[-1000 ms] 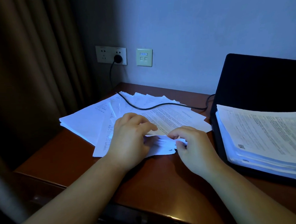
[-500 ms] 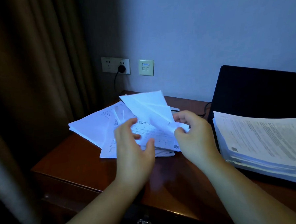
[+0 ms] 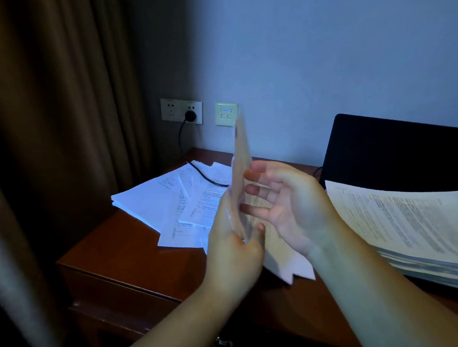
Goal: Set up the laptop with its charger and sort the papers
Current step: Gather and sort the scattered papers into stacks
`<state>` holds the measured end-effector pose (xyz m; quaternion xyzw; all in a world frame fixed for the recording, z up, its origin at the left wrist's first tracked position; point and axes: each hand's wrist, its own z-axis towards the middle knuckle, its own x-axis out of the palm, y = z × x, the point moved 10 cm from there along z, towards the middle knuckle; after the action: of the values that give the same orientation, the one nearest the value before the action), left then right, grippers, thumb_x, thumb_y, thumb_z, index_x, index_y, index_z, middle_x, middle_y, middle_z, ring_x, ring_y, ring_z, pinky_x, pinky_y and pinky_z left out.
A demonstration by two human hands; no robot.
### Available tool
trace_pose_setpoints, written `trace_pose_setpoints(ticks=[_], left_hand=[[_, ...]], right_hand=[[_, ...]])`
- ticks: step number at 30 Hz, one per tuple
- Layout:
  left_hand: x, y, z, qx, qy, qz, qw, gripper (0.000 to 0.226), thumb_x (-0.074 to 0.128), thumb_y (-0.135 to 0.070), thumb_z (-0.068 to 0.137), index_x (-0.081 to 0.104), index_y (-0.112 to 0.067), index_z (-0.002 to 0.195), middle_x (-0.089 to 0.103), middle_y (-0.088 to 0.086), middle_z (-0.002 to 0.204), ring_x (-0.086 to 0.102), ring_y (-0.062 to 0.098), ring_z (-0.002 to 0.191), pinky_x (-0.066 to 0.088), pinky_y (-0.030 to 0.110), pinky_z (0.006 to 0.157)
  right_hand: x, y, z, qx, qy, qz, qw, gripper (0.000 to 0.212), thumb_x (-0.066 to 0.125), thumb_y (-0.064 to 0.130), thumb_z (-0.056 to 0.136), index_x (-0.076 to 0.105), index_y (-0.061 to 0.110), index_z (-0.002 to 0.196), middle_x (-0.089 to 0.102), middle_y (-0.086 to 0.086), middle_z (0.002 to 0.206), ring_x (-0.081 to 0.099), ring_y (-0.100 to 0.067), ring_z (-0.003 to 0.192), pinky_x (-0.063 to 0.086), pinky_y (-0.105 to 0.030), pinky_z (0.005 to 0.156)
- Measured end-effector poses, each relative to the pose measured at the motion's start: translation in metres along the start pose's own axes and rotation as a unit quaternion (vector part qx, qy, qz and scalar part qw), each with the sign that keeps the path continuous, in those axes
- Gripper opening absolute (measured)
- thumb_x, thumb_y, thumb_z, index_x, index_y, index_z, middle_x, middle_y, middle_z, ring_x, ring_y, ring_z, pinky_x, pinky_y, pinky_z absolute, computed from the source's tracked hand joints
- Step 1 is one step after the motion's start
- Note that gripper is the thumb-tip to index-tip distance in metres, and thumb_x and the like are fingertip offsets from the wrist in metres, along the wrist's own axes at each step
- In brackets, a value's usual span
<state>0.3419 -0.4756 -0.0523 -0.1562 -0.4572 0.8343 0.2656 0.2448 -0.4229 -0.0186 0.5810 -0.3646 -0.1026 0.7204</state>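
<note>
My left hand [image 3: 231, 244] grips a few white sheets [image 3: 241, 151] by their lower edge and holds them upright, edge-on to me, above the desk. My right hand [image 3: 290, 204] is beside them on the right, fingers straight and spread, fingertips against the sheets. The sheets' lower corners [image 3: 291, 265] hang down past my hands. A loose pile of printed papers [image 3: 155, 201] lies fanned out at the desk's left. A thick tidy stack of papers [image 3: 411, 224] rests on the open black laptop [image 3: 396, 154] at the right. The black charger cable [image 3: 204, 177] crosses the loose pile.
The cable's plug [image 3: 190, 115] sits in a wall socket, with a second wall plate [image 3: 226, 114] beside it. The brown wooden desk [image 3: 137, 260] has a drawer front below. A dark curtain [image 3: 48, 129] hangs close on the left.
Both hands lifted some sheets off the loose pile. The sheets have turned upright; my left hand now grips them and my right hand has let go and spread its fingers.
</note>
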Motion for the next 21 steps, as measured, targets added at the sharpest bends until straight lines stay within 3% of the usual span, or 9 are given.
trace_pose_setpoints(ticks=[2,5,7,11,13,16,19,21], left_hand=[[-0.013,-0.002,0.004,0.015,-0.055,0.006,0.998,0.071,0.056,0.009,0.088,0.055,-0.050,0.128,0.063,-0.035,0.115,0.059,-0.012,0.114,0.041,0.002,0.090],[-0.027,0.005,0.010,0.013,-0.093,-0.019,0.995,0.050,0.050,0.006,0.089,0.066,-0.027,0.123,0.072,-0.019,0.106,0.068,0.002,0.103,0.052,0.014,0.083],[-0.032,0.004,0.016,0.015,-0.096,-0.026,0.995,0.043,0.054,0.005,0.094,0.068,-0.028,0.118,0.074,-0.015,0.103,0.070,0.006,0.100,0.055,0.017,0.079],[-0.041,0.018,0.027,-0.039,-0.100,-0.045,0.993,0.034,0.064,0.003,0.093,0.069,-0.030,0.101,0.076,-0.015,0.093,0.072,0.003,0.087,0.054,0.015,0.067],[-0.044,0.028,0.033,-0.071,-0.095,-0.064,0.991,0.028,0.070,0.003,0.090,0.071,-0.025,0.096,0.077,-0.012,0.087,0.074,0.005,0.082,0.055,0.017,0.063],[-0.051,0.037,0.042,-0.103,-0.086,-0.085,0.987,0.022,0.078,-0.001,0.085,0.072,-0.020,0.096,0.078,-0.007,0.082,0.076,0.011,0.075,0.057,0.019,0.058],[-0.057,0.037,0.053,-0.107,-0.066,-0.110,0.986,0.030,0.083,-0.001,0.080,0.073,-0.015,0.104,0.080,-0.007,0.087,0.078,0.015,0.080,0.060,0.024,0.061],[-0.061,0.039,0.061,-0.110,-0.058,-0.124,0.984,0.034,0.086,-0.008,0.071,0.074,-0.018,0.102,0.080,-0.004,0.093,0.078,0.019,0.087,0.063,0.033,0.069]], right_hand=[[0.005,0.001,-0.001,-0.007,0.015,0.007,1.000,0.027,0.046,0.002,0.094,0.070,0.008,0.104,0.069,-0.009,0.092,0.062,-0.026,0.088,0.056,-0.052,0.083],[0.005,0.006,-0.002,-0.026,0.015,-0.010,1.000,0.026,0.051,0.000,0.093,0.073,0.011,0.100,0.071,-0.003,0.088,0.063,-0.022,0.089,0.061,-0.052,0.080],[0.000,0.011,-0.001,-0.045,0.005,-0.035,0.998,0.022,0.059,0.002,0.087,0.076,0.013,0.096,0.071,-0.002,0.090,0.065,-0.022,0.089,0.063,-0.047,0.073],[-0.032,0.017,0.003,-0.090,-0.085,-0.192,0.973,0.032,0.065,0.002,0.088,0.077,0.028,0.103,0.064,0.004,0.123,0.069,-0.018,0.105,0.063,-0.044,0.084],[-0.048,0.024,0.001,-0.126,-0.132,-0.320,0.930,0.039,0.065,0.007,0.090,0.070,0.041,0.109,0.060,0.012,0.129,0.065,-0.005,0.106,0.061,-0.035,0.088],[-0.059,0.036,-0.001,-0.186,-0.136,-0.475,0.850,0.059,0.070,0.009,0.089,0.053,0.052,0.126,0.043,0.021,0.143,0.050,0.005,0.120,0.054,-0.014,0.080],[-0.080,0.044,0.002,-0.180,-0.143,-0.464,0.855,0.078,0.076,0.012,0.088,0.038,0.044,0.148,0.040,0.025,0.140,0.046,0.022,0.110,0.044,-0.002,0.073],[-0.098,0.045,0.007,-0.147,-0.165,-0.430,0.875,0.089,0.080,0.015,0.086,0.029,0.040,0.154,0.047,0.034,0.121,0.050,0.018,0.103,0.043,-0.014,0.084]])
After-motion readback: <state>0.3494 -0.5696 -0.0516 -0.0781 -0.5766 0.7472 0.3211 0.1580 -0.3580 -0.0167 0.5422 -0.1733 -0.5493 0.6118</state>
